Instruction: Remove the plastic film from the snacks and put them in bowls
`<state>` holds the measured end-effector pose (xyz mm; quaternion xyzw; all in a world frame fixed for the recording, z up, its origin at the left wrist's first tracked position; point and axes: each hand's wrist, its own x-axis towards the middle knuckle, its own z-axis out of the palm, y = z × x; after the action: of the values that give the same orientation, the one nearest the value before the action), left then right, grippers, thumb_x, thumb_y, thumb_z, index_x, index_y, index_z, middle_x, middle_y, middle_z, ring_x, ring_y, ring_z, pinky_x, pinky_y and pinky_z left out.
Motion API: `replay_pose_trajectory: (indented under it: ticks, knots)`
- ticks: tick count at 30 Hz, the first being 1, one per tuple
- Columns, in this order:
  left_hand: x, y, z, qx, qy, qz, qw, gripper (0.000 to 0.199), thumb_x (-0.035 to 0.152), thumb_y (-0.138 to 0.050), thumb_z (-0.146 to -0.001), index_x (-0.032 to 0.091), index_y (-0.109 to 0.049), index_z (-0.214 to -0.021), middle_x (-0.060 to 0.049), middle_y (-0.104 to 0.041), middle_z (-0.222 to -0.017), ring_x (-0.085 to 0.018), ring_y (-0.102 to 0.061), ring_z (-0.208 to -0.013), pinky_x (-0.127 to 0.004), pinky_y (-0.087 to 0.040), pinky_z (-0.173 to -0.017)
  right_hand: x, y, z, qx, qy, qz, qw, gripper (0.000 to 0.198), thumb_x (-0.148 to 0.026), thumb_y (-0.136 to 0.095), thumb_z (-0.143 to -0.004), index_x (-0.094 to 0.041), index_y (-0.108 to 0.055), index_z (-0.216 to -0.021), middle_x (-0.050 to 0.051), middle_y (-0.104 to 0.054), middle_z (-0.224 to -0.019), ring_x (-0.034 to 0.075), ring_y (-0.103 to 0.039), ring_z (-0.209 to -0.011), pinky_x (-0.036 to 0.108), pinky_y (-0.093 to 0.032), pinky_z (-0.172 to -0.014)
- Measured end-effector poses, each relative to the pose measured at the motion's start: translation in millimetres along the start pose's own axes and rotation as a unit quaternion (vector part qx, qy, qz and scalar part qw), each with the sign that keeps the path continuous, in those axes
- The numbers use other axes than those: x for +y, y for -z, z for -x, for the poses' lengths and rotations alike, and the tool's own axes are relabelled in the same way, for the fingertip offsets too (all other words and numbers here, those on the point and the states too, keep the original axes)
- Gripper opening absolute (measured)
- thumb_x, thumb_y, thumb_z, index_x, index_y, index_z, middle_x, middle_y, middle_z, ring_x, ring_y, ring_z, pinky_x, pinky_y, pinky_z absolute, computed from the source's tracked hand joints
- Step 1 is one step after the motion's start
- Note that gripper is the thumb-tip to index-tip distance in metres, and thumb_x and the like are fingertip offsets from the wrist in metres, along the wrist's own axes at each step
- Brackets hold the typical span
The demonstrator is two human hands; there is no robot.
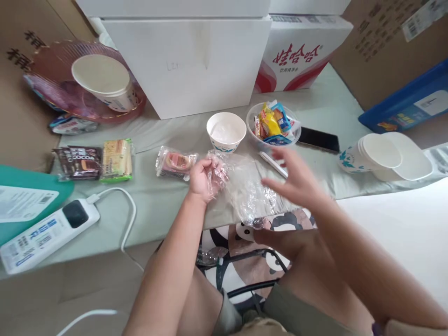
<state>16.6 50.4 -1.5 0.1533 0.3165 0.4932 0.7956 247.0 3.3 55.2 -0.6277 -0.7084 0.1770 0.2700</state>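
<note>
My left hand (207, 179) is closed on the bunched end of a clear plastic bag (247, 186), which spreads to the right and droops over the table's front edge. To the right of the bag, my right hand (292, 177) is held up with its fingers apart and nothing in them. Beyond the hands stands a paper bowl (226, 130) with something whitish inside. A white pen (273, 164) lies near my right fingertips. Left of my left hand is a wrapped pinkish snack (176, 162).
A clear bowl of wrapped snacks (273, 123) and a black phone (319, 140) lie right of centre. Paper cups (369, 153) stand far right. Snack packs (117, 159), a power strip (49, 235) and a pink basket (52, 60) are left. White boxes (189, 65) line the back.
</note>
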Motion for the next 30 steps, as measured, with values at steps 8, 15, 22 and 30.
replay_pose_trajectory:
  ticks: [8,15,22,30]
  knots:
    - [8,2,19,-0.116,0.111,-0.222,0.962,0.018,0.028,-0.067,-0.074,0.017,-0.057,-0.063,-0.002,-0.057,-0.051,-0.015,-0.057,-0.041,-0.023,-0.043,-0.04,30,-54,32,0.003,-0.051,-0.306,0.951,0.023,-0.044,-0.062,-0.093,-0.023,-0.06,-0.085,0.002,-0.072,-0.077,0.019,-0.071,-0.075,0.039,-0.059,-0.078]
    - [16,8,15,-0.065,0.095,-0.32,0.94,0.042,0.052,-0.082,-0.07,0.015,-0.071,-0.086,-0.006,-0.068,-0.056,-0.015,-0.062,-0.045,-0.02,-0.043,-0.04,30,-28,21,0.151,-0.192,-0.503,0.829,0.034,-0.045,-0.075,-0.081,-0.025,-0.047,-0.08,-0.014,-0.032,-0.047,0.005,-0.027,-0.036,0.021,-0.043,-0.044]
    - [28,9,17,-0.145,0.186,-0.372,0.898,0.052,0.02,-0.094,-0.054,0.015,-0.076,-0.103,-0.014,-0.079,-0.077,-0.023,-0.076,-0.065,-0.027,-0.058,-0.057,48,-14,21,0.238,-0.285,-0.499,0.783,0.036,-0.041,-0.071,-0.076,-0.025,-0.039,-0.073,-0.01,-0.035,-0.055,0.006,-0.028,-0.038,0.021,-0.022,-0.033]
    - [27,7,11,0.036,-0.071,-0.168,0.983,0.045,0.058,-0.083,-0.071,0.016,-0.077,-0.086,-0.009,-0.078,-0.082,-0.02,-0.075,-0.07,-0.03,-0.063,-0.06,63,-14,21,0.265,-0.312,-0.514,0.754,0.032,-0.033,-0.074,-0.072,-0.024,-0.044,-0.073,-0.009,-0.04,-0.059,0.005,-0.034,-0.041,0.018,-0.024,-0.035]
